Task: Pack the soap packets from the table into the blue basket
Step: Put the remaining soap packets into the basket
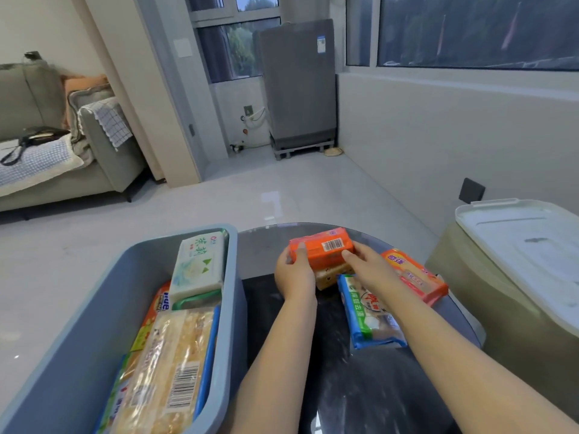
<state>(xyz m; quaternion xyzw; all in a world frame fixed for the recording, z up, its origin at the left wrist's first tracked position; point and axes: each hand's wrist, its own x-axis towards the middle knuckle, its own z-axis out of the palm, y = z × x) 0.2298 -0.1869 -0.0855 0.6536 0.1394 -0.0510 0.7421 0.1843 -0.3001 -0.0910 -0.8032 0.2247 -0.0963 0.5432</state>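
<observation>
— On the dark table [344,386], what's up?
— Left hand [294,274] and right hand [369,267] grip an orange soap packet [321,247] by its ends, right of the blue basket [94,324].

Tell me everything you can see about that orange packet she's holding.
The orange packet is a glossy, brick-shaped wrapped bar with a white barcode label facing up. It lies level, gripped at its ends by the left hand and right hand, above a tan packet on the table.
</observation>
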